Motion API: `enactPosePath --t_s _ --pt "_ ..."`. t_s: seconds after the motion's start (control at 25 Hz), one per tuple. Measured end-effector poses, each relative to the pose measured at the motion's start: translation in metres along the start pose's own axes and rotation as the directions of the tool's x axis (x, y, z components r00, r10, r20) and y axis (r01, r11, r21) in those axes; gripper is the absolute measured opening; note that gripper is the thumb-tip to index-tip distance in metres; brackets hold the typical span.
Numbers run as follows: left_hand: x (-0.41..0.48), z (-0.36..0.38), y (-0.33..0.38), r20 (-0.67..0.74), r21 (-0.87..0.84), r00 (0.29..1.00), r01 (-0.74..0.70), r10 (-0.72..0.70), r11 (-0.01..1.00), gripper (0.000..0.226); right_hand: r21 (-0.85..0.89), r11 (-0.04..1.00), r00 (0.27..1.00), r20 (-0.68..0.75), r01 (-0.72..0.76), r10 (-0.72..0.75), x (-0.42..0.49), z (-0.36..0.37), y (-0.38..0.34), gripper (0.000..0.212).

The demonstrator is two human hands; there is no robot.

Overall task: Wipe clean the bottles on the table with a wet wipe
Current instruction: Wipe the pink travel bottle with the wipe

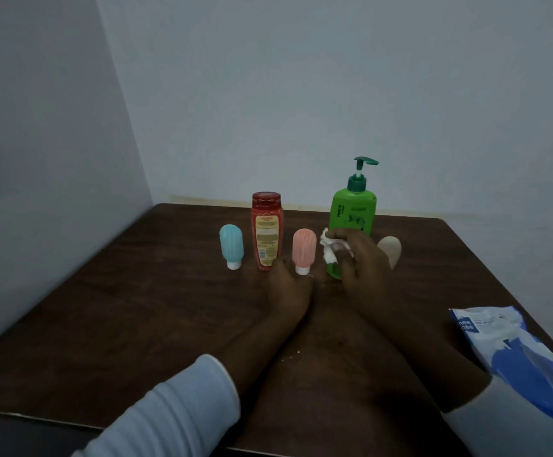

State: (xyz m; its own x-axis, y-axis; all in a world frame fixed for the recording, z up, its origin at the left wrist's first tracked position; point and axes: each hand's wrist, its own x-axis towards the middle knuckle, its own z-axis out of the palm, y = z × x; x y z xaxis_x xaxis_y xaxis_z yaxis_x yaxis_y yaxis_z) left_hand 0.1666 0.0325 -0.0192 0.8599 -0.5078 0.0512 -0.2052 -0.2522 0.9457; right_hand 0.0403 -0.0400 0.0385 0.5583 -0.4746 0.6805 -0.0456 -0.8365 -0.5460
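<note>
A row of bottles stands at the back of the dark wooden table (136, 308): a small blue bottle (231, 245), a red bottle (267, 230), a small pink bottle (304, 250), a tall green pump bottle (354, 212) and a small beige bottle (391, 250). My right hand (357, 262) grips a crumpled white wet wipe (329, 247) against the lower front of the green pump bottle. My left hand (290, 285) rests on the table just in front of the pink bottle, fingers near its white cap; whether it touches the cap I cannot tell.
A blue and white pack of wet wipes (512, 354) lies at the table's right edge near my right forearm. The table sits in a corner, with grey walls behind and on the left. A few white crumbs (290, 357) lie between my forearms.
</note>
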Motion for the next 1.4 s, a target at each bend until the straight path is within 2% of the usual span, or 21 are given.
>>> enactPosePath --t_s 0.08,0.12,0.16,0.28,0.52,0.64,0.72,0.8,0.92,1.04,1.12,1.24,1.4 --pt "0.008 0.008 0.000 -0.028 0.001 1.000 0.006 -0.006 1.000 0.041 -0.106 0.982 0.987 0.062 0.155 -0.149 -0.004 0.008 0.020 0.031" --pt "0.011 0.011 -0.001 -0.035 0.001 0.999 -0.003 0.003 1.000 0.039 -0.136 0.973 0.979 0.116 0.185 -0.170 -0.007 0.009 0.028 0.036" --pt "0.014 0.013 -0.001 -0.042 0.012 0.999 -0.013 0.014 1.000 0.040 -0.160 0.970 0.977 0.139 0.185 -0.164 -0.009 0.010 0.034 0.039" --pt "0.022 0.020 -0.002 -0.064 0.025 0.997 -0.043 0.044 0.999 0.048 -0.189 0.972 0.988 0.090 0.142 -0.127 -0.011 0.009 0.038 0.033" --pt "0.031 0.029 0.001 -0.056 0.069 0.998 -0.017 0.021 0.997 0.049 -0.215 0.956 0.977 0.109 0.202 -0.182 -0.010 0.002 0.035 0.043" --pt "0.014 0.011 0.002 0.103 -0.024 0.980 -0.167 0.168 0.986 0.057 -0.236 0.952 0.979 0.098 0.196 -0.177 -0.009 -0.002 0.032 0.045" --pt "0.003 -0.017 0.003 0.272 -0.040 0.915 -0.298 0.297 0.954 0.075 -0.236 0.952 0.981 0.054 0.195 -0.187 -0.009 -0.003 0.030 0.045" --pt "0.003 -0.053 0.007 0.389 0.014 0.858 -0.369 0.335 0.929 0.087 -0.226 0.951 0.977 0.014 0.211 -0.213 -0.008 -0.005 0.031 0.044" --pt "0.009 -0.104 0.014 0.454 0.109 0.855 -0.332 0.250 0.937 0.083 -0.199 0.962 0.977 -0.069 0.187 -0.204 -0.005 -0.009 0.033 0.039" --pt "0.017 -0.128 0.005 0.605 0.092 0.778 -0.281 0.171 0.955 0.068 -0.188 0.969 0.979 -0.094 0.162 -0.181 -0.007 -0.010 0.029 0.037" --pt "0.024 -0.131 -0.003 0.679 0.048 0.718 -0.249 0.151 0.967 0.057 -0.159 0.973 0.984 -0.041 0.167 -0.176 -0.010 -0.008 0.024 0.034" --pt "0.034 -0.130 -0.007 0.711 -0.093 0.682 -0.148 0.170 0.985 0.042 -0.064 0.991 0.990 0.081 0.121 -0.115 -0.015 0.002 0.016 0.033" --pt "0.041 -0.123 -0.016 0.751 -0.189 0.629 -0.086 0.201 0.978 0.039 -0.068 0.987 0.965 0.231 0.146 -0.126 -0.021 0.006 0.015 0.036"
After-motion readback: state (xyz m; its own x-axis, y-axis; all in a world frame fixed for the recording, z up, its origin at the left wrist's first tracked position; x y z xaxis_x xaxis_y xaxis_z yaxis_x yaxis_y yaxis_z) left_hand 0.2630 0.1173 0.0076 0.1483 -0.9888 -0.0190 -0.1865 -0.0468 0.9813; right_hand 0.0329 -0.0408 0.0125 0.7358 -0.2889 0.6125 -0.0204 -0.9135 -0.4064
